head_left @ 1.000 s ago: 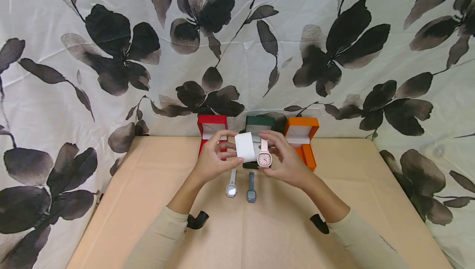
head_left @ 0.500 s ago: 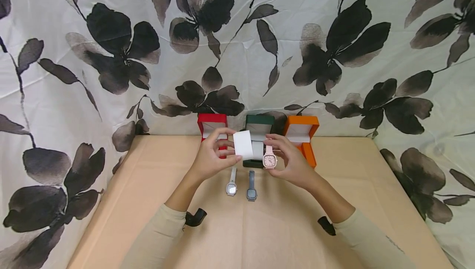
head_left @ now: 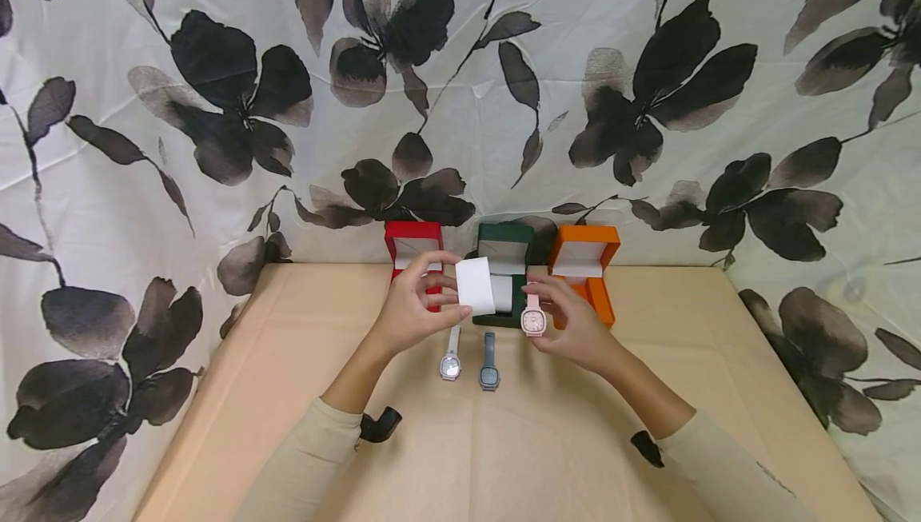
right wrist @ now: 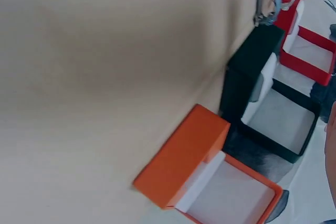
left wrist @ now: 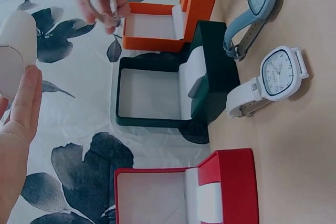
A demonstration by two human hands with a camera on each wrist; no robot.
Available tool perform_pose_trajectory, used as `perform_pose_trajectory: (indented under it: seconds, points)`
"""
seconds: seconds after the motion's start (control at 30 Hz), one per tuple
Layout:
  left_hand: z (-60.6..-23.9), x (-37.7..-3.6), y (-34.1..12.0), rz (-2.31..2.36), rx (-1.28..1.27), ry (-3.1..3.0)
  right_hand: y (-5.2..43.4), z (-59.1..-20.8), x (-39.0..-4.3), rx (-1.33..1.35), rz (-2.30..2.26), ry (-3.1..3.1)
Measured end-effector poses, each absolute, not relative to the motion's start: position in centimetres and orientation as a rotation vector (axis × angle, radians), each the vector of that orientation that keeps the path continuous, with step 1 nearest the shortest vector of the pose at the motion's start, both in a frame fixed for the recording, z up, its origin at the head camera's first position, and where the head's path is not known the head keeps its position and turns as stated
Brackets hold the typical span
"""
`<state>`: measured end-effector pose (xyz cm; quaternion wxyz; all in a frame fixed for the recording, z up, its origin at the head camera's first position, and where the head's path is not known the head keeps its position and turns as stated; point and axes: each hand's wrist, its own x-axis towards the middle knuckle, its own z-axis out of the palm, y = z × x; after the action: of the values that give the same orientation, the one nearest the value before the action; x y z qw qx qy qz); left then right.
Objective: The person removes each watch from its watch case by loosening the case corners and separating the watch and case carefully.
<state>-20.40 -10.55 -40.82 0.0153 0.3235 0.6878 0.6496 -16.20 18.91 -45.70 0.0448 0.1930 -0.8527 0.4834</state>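
Observation:
My left hand (head_left: 403, 310) holds a white watch cushion (head_left: 475, 286) between thumb and fingers, above the front of the open green watch box (head_left: 505, 233). In the left wrist view, the cushion (left wrist: 18, 35) shows a rounded, flat end near the fingers. Farther right, my right hand (head_left: 576, 330) pinches a pink watch (head_left: 533, 320), its square dial facing up and its strap between the fingers. Only a sliver of that hand (right wrist: 331, 156) enters the right wrist view. On the table below lie a white watch (head_left: 450, 365) and a blue-grey watch (head_left: 489, 376).
An open red watch box (head_left: 412, 229) stands left of the green one, partly behind my left hand. To the right is an open orange watch box (head_left: 603, 244). Floral cloth (head_left: 504, 146) hangs behind the beige table (head_left: 309, 330).
My right hand has moved rightward and slightly nearer with the pink watch, away from the cushion. The left hand stays nearly in place, still holding the cushion.

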Motion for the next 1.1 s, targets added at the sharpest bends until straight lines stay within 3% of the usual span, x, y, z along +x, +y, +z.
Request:
perform_pose_trajectory:
  seconds: [1.1]
  points:
    - [-40.5, -19.3, -10.6, 1.897, 1.063, 2.075, 18.4, -52.2, -13.3, 0.75, 1.061, -2.9]
